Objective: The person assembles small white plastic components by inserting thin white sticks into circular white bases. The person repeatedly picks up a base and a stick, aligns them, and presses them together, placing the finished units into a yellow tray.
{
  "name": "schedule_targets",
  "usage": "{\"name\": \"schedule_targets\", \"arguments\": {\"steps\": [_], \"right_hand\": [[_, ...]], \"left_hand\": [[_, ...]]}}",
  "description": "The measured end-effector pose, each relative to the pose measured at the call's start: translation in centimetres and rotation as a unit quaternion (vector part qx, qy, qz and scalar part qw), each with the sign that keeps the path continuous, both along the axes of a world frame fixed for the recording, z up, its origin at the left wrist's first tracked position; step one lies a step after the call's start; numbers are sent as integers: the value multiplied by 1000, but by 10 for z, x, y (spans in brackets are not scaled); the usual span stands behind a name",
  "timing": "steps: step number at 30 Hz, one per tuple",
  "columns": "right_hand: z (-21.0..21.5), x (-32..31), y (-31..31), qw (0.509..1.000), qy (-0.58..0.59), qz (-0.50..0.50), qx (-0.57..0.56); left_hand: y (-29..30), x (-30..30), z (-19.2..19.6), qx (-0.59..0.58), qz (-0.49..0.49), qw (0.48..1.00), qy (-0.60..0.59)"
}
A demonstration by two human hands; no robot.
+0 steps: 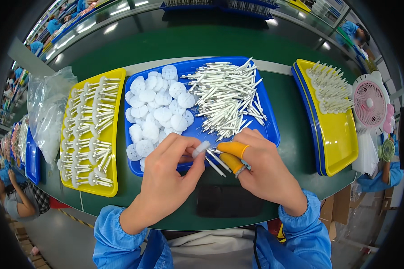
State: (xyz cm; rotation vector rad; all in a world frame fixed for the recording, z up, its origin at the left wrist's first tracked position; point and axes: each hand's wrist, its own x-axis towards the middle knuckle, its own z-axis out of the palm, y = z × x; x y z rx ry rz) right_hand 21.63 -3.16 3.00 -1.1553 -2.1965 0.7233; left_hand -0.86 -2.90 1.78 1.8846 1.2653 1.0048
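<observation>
In front of me my left hand (164, 177) pinches a translucent white round disc (201, 149) on edge between thumb and fingers. Several thin white rods (217, 165) with silvery tips stick out beside the disc. My right hand (270, 168), wearing yellow finger cots on two fingers, grips at the rods close against the disc; its exact hold is partly hidden by the fingers. Just beyond both hands lies a blue tray (273, 127). It carries a heap of loose white discs (159, 105) on its left and a pile of loose white rods (226, 96) on its right.
At left, a yellow tray (113, 184) holds rows of discs fitted with rods, beside a clear plastic bag (44, 112). At right, stacked trays include a yellow one (343, 148) with similar pieces (330, 87), near a pink-white fan (369, 104). A dark flat object (229, 201) lies before me.
</observation>
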Motion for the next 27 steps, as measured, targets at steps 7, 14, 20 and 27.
{"name": "schedule_targets", "arguments": {"steps": [7, 14, 20, 27], "right_hand": [[0, -9, -3, 1000, -8, -8, 12], [-10, -21, -12, 998, 37, -28, 36], [-15, -26, -19, 992, 92, -52, 63], [-17, -31, -14, 993, 68, -76, 51]], "left_hand": [[-2, 1, -2, -21, 9, 1000, 1], [-2, 3, -3, 34, 6, 999, 37], [-9, 2, 4, 29, 0, 999, 38], [-12, 3, -7, 42, -2, 998, 49]]}}
